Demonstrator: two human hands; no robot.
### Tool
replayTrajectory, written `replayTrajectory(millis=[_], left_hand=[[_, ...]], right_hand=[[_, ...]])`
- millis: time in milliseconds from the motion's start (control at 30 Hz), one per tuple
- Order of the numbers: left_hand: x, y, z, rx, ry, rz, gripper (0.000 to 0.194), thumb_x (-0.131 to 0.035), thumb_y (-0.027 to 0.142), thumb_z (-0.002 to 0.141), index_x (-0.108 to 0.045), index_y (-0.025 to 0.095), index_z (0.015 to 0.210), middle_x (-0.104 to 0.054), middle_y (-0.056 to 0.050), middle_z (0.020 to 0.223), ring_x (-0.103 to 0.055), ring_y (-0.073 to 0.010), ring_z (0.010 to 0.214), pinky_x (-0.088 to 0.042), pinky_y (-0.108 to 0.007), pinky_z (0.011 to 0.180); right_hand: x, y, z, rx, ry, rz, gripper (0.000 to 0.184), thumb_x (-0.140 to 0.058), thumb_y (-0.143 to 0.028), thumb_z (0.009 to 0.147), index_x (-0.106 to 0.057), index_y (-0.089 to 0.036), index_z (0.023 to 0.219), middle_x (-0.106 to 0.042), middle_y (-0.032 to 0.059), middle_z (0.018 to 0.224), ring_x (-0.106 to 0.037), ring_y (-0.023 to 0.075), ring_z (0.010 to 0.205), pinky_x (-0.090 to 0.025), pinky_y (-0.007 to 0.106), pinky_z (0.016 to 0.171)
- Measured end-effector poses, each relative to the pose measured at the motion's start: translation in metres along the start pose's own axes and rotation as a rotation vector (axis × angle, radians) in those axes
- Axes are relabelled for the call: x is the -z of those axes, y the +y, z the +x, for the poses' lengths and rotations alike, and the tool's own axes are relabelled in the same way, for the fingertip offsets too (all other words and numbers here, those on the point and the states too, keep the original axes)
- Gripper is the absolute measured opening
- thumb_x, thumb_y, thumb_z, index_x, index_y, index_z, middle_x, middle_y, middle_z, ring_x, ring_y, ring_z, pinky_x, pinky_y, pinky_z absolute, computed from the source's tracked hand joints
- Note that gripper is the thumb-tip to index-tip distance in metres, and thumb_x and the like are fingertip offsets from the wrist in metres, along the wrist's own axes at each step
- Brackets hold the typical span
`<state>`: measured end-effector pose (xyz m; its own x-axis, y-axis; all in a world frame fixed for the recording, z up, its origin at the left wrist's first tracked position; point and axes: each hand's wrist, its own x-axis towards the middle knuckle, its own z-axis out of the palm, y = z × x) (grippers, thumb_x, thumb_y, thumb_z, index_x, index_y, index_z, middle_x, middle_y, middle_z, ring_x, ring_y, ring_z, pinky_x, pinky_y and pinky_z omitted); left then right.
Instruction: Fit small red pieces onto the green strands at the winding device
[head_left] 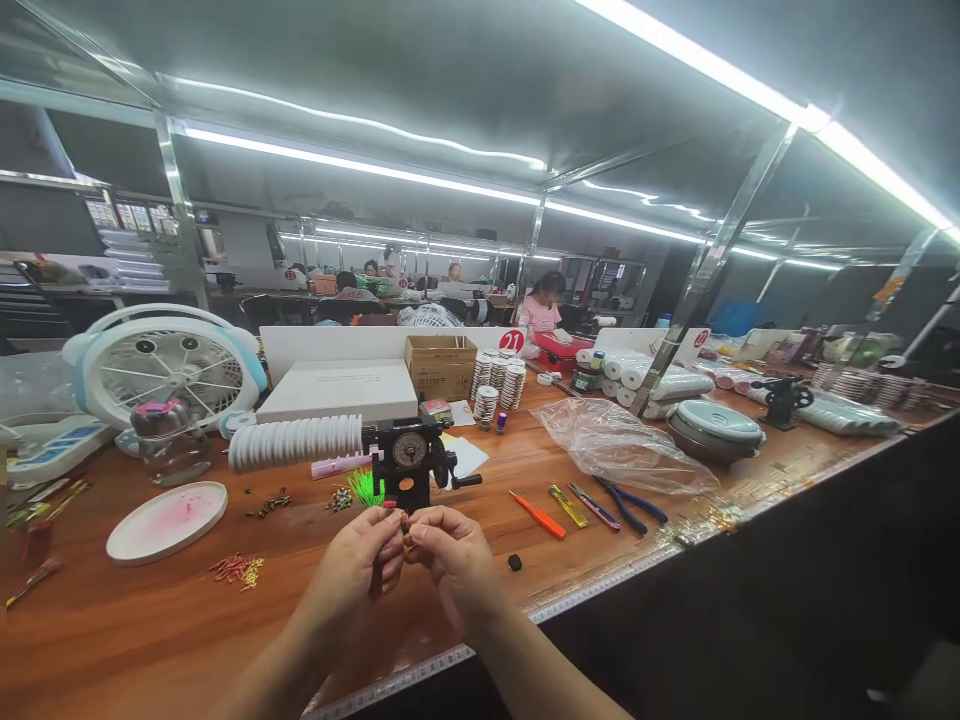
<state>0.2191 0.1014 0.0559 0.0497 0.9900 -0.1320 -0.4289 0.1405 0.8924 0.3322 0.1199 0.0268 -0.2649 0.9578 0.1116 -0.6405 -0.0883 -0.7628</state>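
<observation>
My left hand point(351, 562) and my right hand point(459, 565) meet above the front of the wooden table, fingertips pinched close together. Between them is something tiny, with a bit of red at the left fingertips; its kind is too small to tell. Just behind stands a black hand-crank winder point(405, 452) with a round dial, a row of white spools point(296, 443) on its shaft. Bright green strands point(366, 487) lie beside it. Left of my hands are small piles of coloured beads point(339, 499), dark bits point(273, 502) and red and yellow pieces point(237, 570).
An orange screwdriver point(540, 516), yellow-handled tool point(568, 506) and blue-handled pliers point(628, 504) lie right, near a small black block point(514, 563). A white plate point(169, 521) and fan point(171, 375) stand left. Plastic bag point(622, 445) and lidded bowl point(712, 430) are farther right. A co-worker point(541, 310) sits behind.
</observation>
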Motion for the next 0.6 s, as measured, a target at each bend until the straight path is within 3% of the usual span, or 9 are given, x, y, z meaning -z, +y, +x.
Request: replayTrajectory(millis=[367,600], left_hand=[[0.011,-0.018,0.008,-0.186,0.05,0.22,0.038,-0.066,0.052,0.068,-0.052,0.017,0.076,-0.039,0.01,0.044,-0.026,-0.0051,0.04,-0.021,-0.018,0.038],[0.012,-0.02,0.001,-0.366,0.103,0.365,0.028,-0.066,0.045,0.072,-0.057,0.019,0.07,-0.047,0.005,0.054,-0.036,-0.0093,0.045,-0.028,-0.021,0.041]], right_hand=[[0.004,0.008,0.004,0.007,0.031,-0.006,0.014,-0.077,-0.022,0.059,-0.067,-0.013,0.062,-0.062,0.0019,0.07,-0.055,0.0108,0.062,-0.044,0.024,0.063],[0.002,0.012,0.002,-0.033,0.089,-0.01,0.019,-0.078,-0.025,0.059,-0.063,-0.013,0.061,-0.063,0.0013,0.061,-0.058,0.0122,0.061,-0.047,0.026,0.065]])
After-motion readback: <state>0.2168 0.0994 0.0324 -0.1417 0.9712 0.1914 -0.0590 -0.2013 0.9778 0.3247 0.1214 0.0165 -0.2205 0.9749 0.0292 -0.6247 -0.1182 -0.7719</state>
